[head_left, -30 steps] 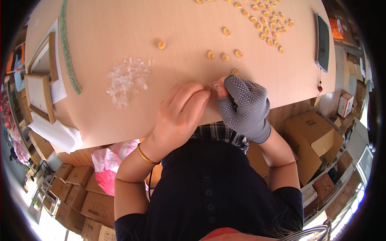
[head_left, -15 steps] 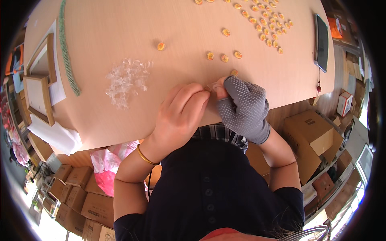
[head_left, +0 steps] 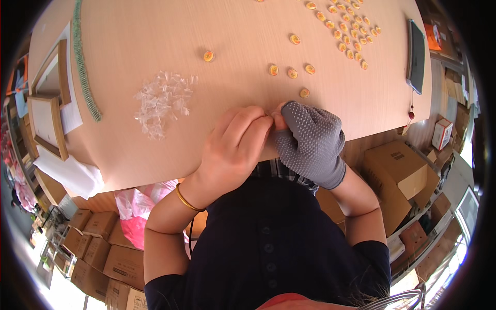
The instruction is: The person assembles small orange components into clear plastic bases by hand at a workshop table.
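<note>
The wooden table [head_left: 155,31] fills my view; my bare left hand [head_left: 232,150] and gloved right hand [head_left: 312,142] meet at its near edge, fingertips pinched together on something too small for me to tell; four loose orange discs [head_left: 292,73] lie just beyond; one heap of clear wrappers [head_left: 163,101] sits left, within reach.

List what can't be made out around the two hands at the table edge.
- Head view: what the left hand and gloved right hand pinch is hidden by the fingertips.
- Design on the small round yellow pieces: too small.
- Clear plastic bits: shapes blur together.
- More yellow pieces: cut off by the top edge.
</note>
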